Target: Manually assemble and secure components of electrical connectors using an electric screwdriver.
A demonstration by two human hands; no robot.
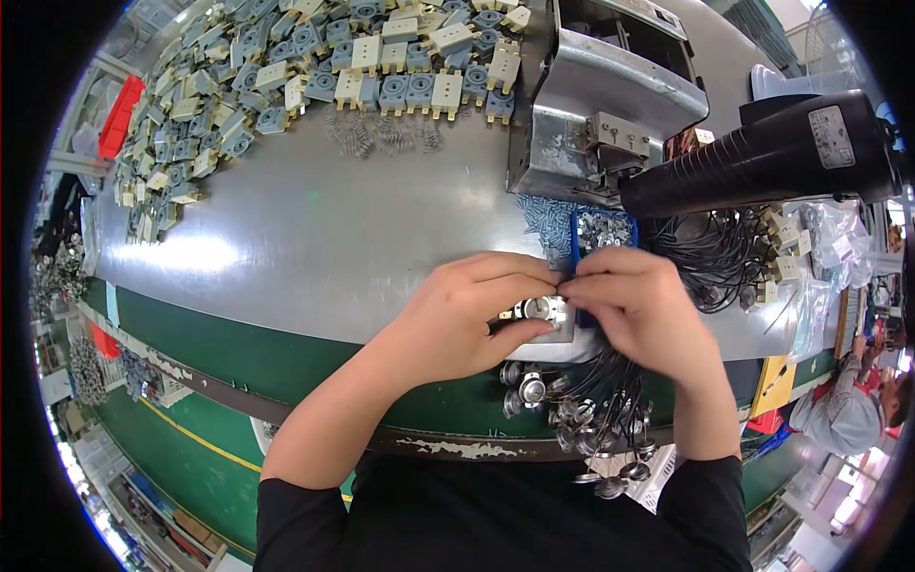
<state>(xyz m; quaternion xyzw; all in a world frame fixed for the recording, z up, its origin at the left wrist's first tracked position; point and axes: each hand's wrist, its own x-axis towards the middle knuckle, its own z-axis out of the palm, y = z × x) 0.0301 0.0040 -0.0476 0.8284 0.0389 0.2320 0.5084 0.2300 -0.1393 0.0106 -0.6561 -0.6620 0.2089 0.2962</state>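
A small round metal part [540, 308] sits on a pale metal block [564, 329] by the table's front edge. My left hand [477, 313] curls around the round part, thumb below and fingertips above. From the other side my right hand [643, 305] comes in with thumb and fingers pinched together at the part's upper edge. Whatever lies between those right fingertips is hidden. Just behind my hands is a blue bin [605, 229] of small metal pieces, with blue screws [548, 224] scattered beside it.
A black electric screwdriver [762, 157] reaches in from the right, before a metal machine [610, 95]. Grey and cream plastic blocks [391, 57] cover the back left, with springs [381, 133] in front. Round parts on black wires [581, 419] hang over the front edge; more black cables [710, 253] lie right.
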